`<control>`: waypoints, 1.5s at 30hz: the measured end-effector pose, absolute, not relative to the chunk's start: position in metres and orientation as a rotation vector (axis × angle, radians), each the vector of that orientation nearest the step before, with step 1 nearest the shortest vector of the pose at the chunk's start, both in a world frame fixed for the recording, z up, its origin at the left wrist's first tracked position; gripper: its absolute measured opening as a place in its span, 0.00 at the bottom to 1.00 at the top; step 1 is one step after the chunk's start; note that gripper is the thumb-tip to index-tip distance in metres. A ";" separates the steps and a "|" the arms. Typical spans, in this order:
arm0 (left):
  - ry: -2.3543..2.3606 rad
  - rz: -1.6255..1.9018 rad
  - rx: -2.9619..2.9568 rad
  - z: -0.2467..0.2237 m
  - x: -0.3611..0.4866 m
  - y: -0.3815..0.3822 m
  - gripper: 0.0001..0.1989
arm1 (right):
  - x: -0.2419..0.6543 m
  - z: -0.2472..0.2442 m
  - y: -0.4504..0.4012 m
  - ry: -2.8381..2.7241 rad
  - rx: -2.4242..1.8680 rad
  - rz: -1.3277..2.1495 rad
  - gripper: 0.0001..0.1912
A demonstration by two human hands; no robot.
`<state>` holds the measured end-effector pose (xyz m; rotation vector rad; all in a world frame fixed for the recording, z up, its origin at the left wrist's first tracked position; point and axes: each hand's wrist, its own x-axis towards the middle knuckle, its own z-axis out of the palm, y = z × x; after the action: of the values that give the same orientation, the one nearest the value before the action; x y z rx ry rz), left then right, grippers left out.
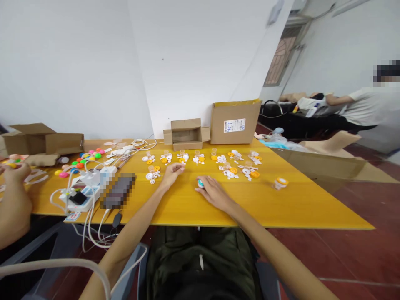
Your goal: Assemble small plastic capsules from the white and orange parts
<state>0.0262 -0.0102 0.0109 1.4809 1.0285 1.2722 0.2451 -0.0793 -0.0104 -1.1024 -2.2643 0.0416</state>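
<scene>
On the yellow table [187, 208], my right hand [214, 193] is closed around a small teal and white round piece [200, 183], partly hidden by the fingers. To its left, my left hand [172, 174] is raised a little over the table, its fingers curled together; whatever lies between the fingertips is too small to make out. Beyond both hands lie several small groups of white gear-like pieces, orange rings [255, 174] and clear cups [214, 151]. A clear cup with an orange rim [281, 182] stands apart at the right.
An open small box [186, 135] and a larger carton [236, 125] stand by the wall. At left are a power strip [90, 193], cables, a dark phone [120, 191], colourful balls [79, 165] and another person's hand. A person sits at far right.
</scene>
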 end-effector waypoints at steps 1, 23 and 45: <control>1.034 1.267 1.484 0.010 0.027 -0.009 0.07 | 0.256 -0.012 -0.084 -2.262 -1.136 -0.011 0.13; 1.008 1.191 1.658 -0.009 0.019 0.003 0.08 | 0.415 -0.026 -0.125 -1.794 -1.643 -0.830 0.26; 1.043 1.149 1.609 0.003 0.019 -0.005 0.06 | 0.319 -0.019 0.007 -1.653 -1.595 -0.145 0.18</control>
<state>0.0186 -0.0045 0.0026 1.6094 1.0426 1.1494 0.3190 0.0075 -0.0193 -1.5948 -1.6534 -0.1450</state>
